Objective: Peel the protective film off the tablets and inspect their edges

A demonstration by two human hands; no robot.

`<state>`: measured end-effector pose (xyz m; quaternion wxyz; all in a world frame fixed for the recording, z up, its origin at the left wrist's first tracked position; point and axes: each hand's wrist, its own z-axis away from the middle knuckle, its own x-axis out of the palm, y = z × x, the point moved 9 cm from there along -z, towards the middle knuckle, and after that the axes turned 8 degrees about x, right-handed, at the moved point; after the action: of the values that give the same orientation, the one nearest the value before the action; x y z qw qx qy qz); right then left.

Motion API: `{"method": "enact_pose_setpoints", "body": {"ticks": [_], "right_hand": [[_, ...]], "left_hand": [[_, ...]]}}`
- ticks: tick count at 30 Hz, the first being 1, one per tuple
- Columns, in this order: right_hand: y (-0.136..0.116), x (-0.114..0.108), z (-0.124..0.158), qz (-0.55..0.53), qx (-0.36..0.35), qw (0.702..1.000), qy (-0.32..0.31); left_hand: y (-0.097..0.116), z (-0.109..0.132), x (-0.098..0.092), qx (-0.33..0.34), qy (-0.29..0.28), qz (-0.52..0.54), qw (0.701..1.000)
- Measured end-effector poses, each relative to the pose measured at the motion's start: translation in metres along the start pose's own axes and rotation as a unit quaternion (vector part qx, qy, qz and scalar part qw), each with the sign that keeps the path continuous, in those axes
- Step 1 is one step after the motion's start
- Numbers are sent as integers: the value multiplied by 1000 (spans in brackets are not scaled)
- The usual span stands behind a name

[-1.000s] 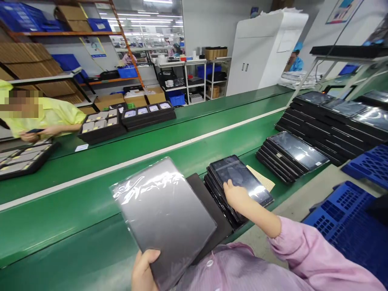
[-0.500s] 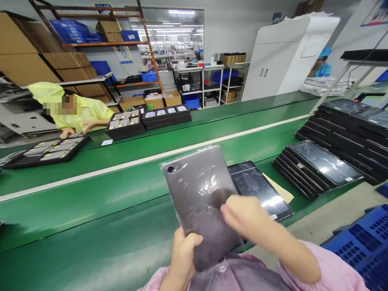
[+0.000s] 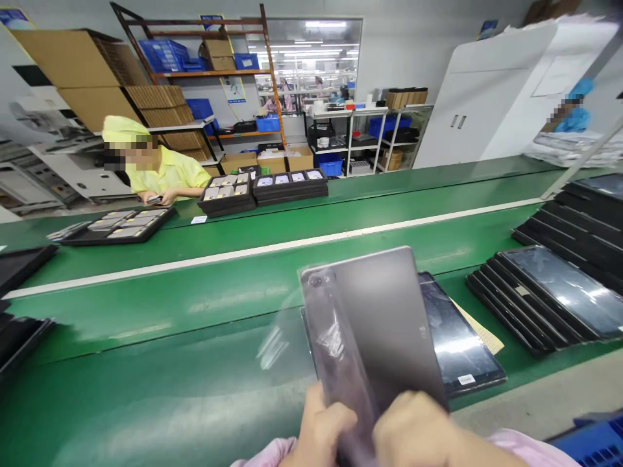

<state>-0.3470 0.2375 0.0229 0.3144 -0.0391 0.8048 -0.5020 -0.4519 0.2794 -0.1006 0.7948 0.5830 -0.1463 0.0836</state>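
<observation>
A grey tablet (image 3: 389, 311) is held back side up and tilted in front of me, its camera at the upper left corner. My left hand (image 3: 324, 421) grips its lower left edge, thumb on top. Clear plastic film (image 3: 335, 344) lies wrinkled over the left part of the back and sticks out beyond the left edge. The right part of the back looks bare. My right hand (image 3: 418, 431), blurred, is closed at the lower edge on the film. Beside the held tablet, another tablet (image 3: 462, 337) lies screen up with a white label.
Yellowish paper (image 3: 481, 327) shows behind the lying tablet. Stacked tablets (image 3: 549, 292) stand on the right of the green bench (image 3: 195, 331). Black trays (image 3: 29, 337) sit at the far left. Across the bench, a person in yellow (image 3: 170, 172) handles a small item beside trays (image 3: 226, 194).
The film has come away from the tablet's right part and bunched to the left. My right hand has moved down to the lower edge. The view has turned left.
</observation>
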Motion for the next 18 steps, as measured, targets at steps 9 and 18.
{"method": "enact_pose_setpoints", "body": {"ticks": [9,18], "right_hand": [[45,-63,15,89,206,925,308],[152,-77,2,-220,293,891,268]], "left_hand": [[61,10,79,260,-138,-203,934],[47,-22,-15,281,108,-207,931]]}}
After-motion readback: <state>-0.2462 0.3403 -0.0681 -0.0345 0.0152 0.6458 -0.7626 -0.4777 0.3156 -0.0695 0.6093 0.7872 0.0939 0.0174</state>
